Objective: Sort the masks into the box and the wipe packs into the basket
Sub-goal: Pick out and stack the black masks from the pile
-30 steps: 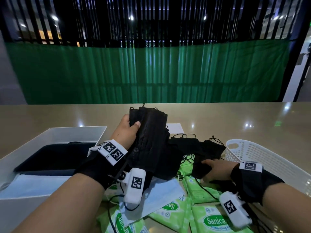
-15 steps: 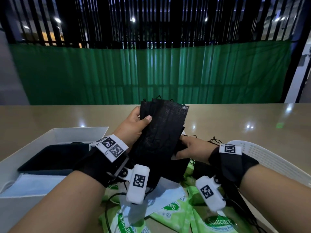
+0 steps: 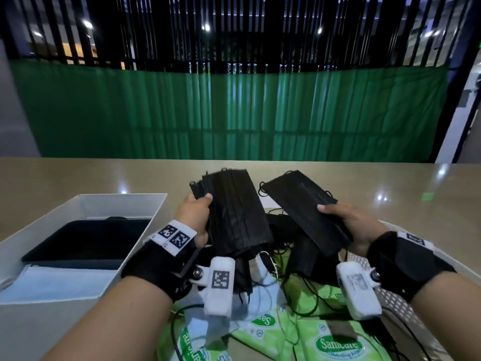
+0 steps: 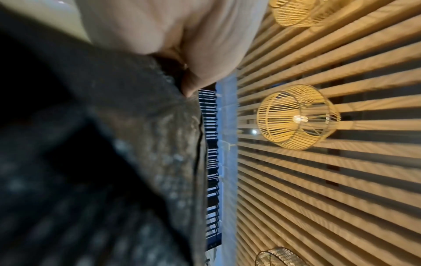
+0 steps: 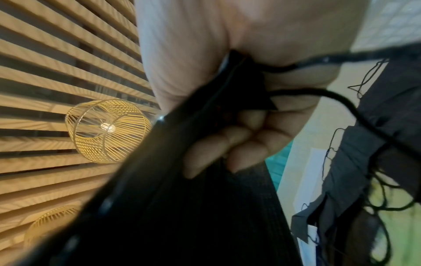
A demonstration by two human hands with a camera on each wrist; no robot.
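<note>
Hands that were together on one bundle half a second ago are now apart, each gripping its own share of black masks above the table (image 3: 364, 183). One second ago the right hand was down in the pile on the table while the left held the bundle alone; half a second ago it had come up to the bundle's lower edge. Now the left hand (image 3: 194, 217) clamps a thick stack of masks (image 3: 234, 212), thumb over the front and the stack standing nearly upright, and the right hand (image 3: 348, 225) pinches a thinner tilted stack (image 3: 304, 207) by its near edge, fingers curled beneath it in the right wrist view. The two stacks are held near each other but do not touch. More black masks (image 3: 283, 230) with tangled ear loops lie on the table between the wrists, over the green wipe packs (image 3: 335, 342), none of which has been moved. The white box (image 3: 86, 204) sits open at left, masks already inside; the white basket (image 3: 390, 303) shows only in part behind the right wrist. Judging by this split, the likely next step is merging or squaring the stacks and carrying them left into the box; dangling loops could snag on the pile.
</note>
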